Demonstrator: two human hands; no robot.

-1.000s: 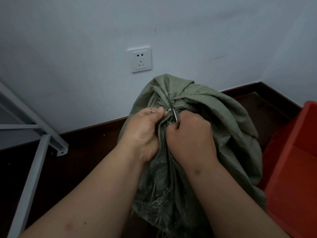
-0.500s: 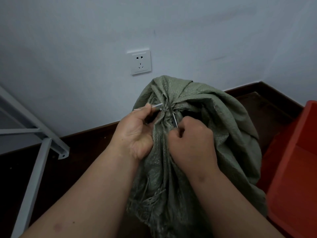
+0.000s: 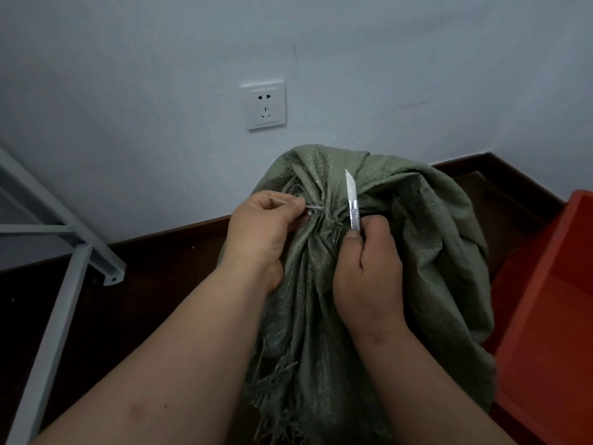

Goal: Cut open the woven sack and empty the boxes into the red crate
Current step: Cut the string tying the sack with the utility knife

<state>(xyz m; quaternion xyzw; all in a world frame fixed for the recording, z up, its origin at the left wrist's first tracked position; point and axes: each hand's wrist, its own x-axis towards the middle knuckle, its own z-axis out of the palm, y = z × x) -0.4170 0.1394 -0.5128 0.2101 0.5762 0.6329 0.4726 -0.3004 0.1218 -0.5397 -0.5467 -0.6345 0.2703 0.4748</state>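
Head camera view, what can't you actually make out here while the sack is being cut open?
- Boxes: hidden in the head view inside the closed green woven sack.
- Red crate: cut off by the right edge; only one corner shows.
- Cable tie pinched by the left hand: too small to tell whether it is severed.
- Knife handle: covered by the right hand.
- White metal frame: cut off at the left edge.

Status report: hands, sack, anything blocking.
Left hand pinches the white tie at the sack neck. Right hand grips the knife, blade up. Sack still bunched shut. Red crate alongside, nothing blocking.
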